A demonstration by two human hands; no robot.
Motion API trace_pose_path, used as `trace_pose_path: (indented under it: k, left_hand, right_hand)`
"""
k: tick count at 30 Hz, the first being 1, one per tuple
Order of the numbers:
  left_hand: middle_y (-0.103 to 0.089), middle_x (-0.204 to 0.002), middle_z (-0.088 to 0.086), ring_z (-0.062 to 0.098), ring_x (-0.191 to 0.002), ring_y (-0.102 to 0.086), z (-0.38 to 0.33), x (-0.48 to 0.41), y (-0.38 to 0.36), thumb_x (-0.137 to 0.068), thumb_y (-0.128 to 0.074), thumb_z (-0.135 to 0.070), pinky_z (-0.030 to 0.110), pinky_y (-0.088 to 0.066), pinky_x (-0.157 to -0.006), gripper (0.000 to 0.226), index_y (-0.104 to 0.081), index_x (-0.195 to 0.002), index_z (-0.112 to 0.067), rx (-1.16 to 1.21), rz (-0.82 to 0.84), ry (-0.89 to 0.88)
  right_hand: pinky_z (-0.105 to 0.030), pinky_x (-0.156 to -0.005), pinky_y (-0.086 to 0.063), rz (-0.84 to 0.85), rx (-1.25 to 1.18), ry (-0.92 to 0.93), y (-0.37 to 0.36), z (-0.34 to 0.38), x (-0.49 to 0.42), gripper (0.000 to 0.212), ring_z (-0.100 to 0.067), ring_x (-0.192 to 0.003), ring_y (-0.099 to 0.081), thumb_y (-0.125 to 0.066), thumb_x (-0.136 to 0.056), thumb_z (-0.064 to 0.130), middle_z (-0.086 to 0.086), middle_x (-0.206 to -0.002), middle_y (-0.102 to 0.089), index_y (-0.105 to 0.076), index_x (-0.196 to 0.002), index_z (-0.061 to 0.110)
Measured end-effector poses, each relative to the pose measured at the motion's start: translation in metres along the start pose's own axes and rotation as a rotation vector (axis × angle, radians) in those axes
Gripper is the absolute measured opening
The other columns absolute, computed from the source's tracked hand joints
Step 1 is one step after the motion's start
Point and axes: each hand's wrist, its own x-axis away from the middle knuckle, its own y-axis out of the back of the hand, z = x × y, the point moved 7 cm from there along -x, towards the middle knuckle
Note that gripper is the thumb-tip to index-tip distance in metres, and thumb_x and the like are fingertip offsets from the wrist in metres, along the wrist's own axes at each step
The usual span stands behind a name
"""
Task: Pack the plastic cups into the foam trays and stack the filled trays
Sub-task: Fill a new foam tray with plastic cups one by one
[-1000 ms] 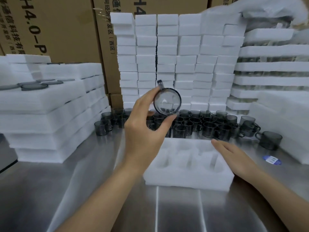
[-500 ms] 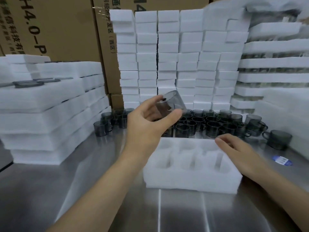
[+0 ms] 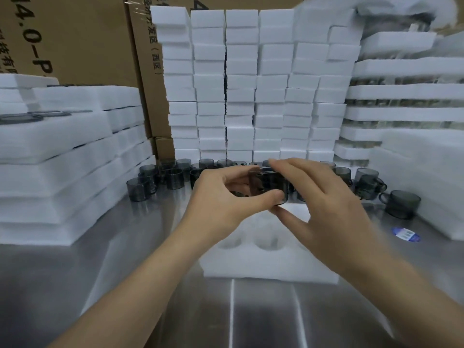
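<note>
Smoky grey plastic, the cup hangs in the air between both hands, directly above the far half of the white foam tray that sits on the steel counter. The left hand comes at it from 9 o'clock and pinches it, thumb under the near wall and fingers curled over the far side. The right hand closes in from 3 o'clock with its fingers spread and only lightly curved, index laid along the rim and thumb at the lower edge, so it brackets the cup top and bottom. Blur hides whether it bears any weight, so I cannot tell if it really grips. The cup's axis looks close to upright, slightly tipped, and its handle is hidden. What matters for the next move is that the open pockets lie at 6 o'clock from the cup, straight down, and both hands are equally near, so my guess is a short lowering with the axis kept vertical. Loose cups crowd the counter at 12 o'clock of the tray, and filled trays are stacked at 9 o'clock
</note>
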Motion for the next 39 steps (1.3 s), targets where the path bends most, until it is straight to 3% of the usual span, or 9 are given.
trace_pose_path:
  k: [4,9,11,16,21,27,31,36,39]
  left_hand:
    - [-0.078,-0.114,-0.014,0.012,-0.113,-0.073,0.0,0.001,-0.002,-0.078,-0.085,-0.056,0.046,-0.058,-0.101,0.044,-0.08,-0.118,-0.039,-0.038,-0.066,0.0]
    - [-0.081,-0.119,0.006,0.024,-0.112,-0.077,0.009,0.004,-0.008,-0.094,-0.062,-0.054,0.043,-0.053,-0.103,0.05,-0.072,-0.132,-0.023,0.5,-0.084,0.278]
    - [-0.083,-0.107,0.005,0.021,-0.103,-0.08,0.002,0.005,-0.006,-0.105,-0.061,-0.038,0.038,-0.054,-0.095,0.029,-0.076,-0.124,-0.021,0.401,-0.164,0.212]
    - [-0.084,-0.094,-0.005,0.009,-0.096,-0.079,-0.008,0.016,-0.019,-0.102,-0.056,-0.026,0.026,-0.053,-0.079,0.025,-0.08,-0.104,-0.02,0.244,-0.209,0.057]
    - [-0.081,-0.098,-0.004,0.013,-0.09,-0.08,-0.008,0.023,-0.031,-0.104,-0.061,-0.002,0.012,-0.052,-0.069,0.022,-0.076,-0.105,-0.018,0.211,-0.192,-0.039]
    - [-0.072,-0.112,-0.012,0.01,-0.096,-0.068,-0.004,0.028,-0.031,-0.086,-0.076,-0.027,0.018,-0.047,-0.075,0.028,-0.07,-0.111,-0.037,0.049,-0.327,-0.05]
    - [-0.077,-0.123,-0.004,0.017,-0.101,-0.077,0.018,0.017,-0.046,-0.08,-0.078,-0.042,0.036,-0.056,-0.087,0.061,-0.062,-0.138,-0.037,0.444,0.057,0.337]
    - [-0.079,-0.111,-0.005,0.013,-0.099,-0.078,0.009,0.005,-0.02,-0.075,-0.09,-0.037,0.023,-0.06,-0.083,0.083,-0.052,-0.149,-0.036,0.139,-0.011,0.135]
    - [-0.079,-0.11,-0.01,0.013,-0.099,-0.079,0.008,0.003,-0.015,-0.073,-0.098,-0.033,0.026,-0.061,-0.089,0.072,-0.066,-0.138,-0.03,0.036,0.006,0.085]
  right_hand:
    - [-0.042,-0.096,-0.054,-0.064,-0.053,-0.012,0.011,-0.004,-0.003,0.054,-0.021,-0.114,-0.067,-0.082,-0.089,0.021,0.003,-0.129,-0.068,-0.066,-0.14,0.017]
    - [-0.013,-0.101,-0.046,-0.016,-0.403,-0.337,0.008,-0.032,0.0,0.059,0.002,-0.117,-0.065,-0.09,-0.08,0.027,0.024,-0.12,-0.07,-0.065,-0.133,0.032]
    - [-0.021,-0.1,-0.049,0.012,-0.349,-0.365,0.004,-0.036,0.002,0.055,-0.001,-0.113,-0.064,-0.087,-0.079,0.033,0.025,-0.117,-0.069,-0.066,-0.129,0.034]
    - [-0.034,-0.099,-0.049,0.047,-0.254,-0.368,-0.007,-0.04,0.007,0.051,-0.009,-0.112,-0.056,-0.089,-0.075,0.028,0.02,-0.113,-0.064,-0.067,-0.121,0.032]
    - [-0.047,-0.1,-0.05,0.127,-0.254,-0.349,-0.013,-0.035,0.007,0.077,-0.011,-0.113,-0.062,-0.091,-0.073,0.031,0.023,-0.115,-0.067,-0.051,-0.137,0.044]
    - [-0.051,-0.106,-0.048,0.111,-0.448,-0.221,-0.007,-0.011,-0.001,0.077,-0.011,-0.122,-0.065,-0.08,-0.075,0.04,0.021,-0.119,-0.07,-0.048,-0.146,0.041]
    - [-0.046,-0.111,-0.048,0.065,-0.588,-0.206,0.002,-0.007,-0.002,0.088,-0.01,-0.136,-0.057,-0.093,-0.075,0.024,0.016,-0.122,-0.073,-0.047,-0.15,0.039]
    - [-0.051,-0.109,-0.047,0.061,-0.477,-0.149,0.004,-0.013,-0.003,0.078,-0.008,-0.129,-0.063,-0.092,-0.079,0.025,0.02,-0.126,-0.069,-0.054,-0.146,0.032]
    - [-0.047,-0.107,-0.046,0.057,-0.319,-0.101,0.001,-0.017,-0.004,0.067,-0.005,-0.128,-0.059,-0.086,-0.081,0.034,0.024,-0.129,-0.066,-0.058,-0.143,0.037]
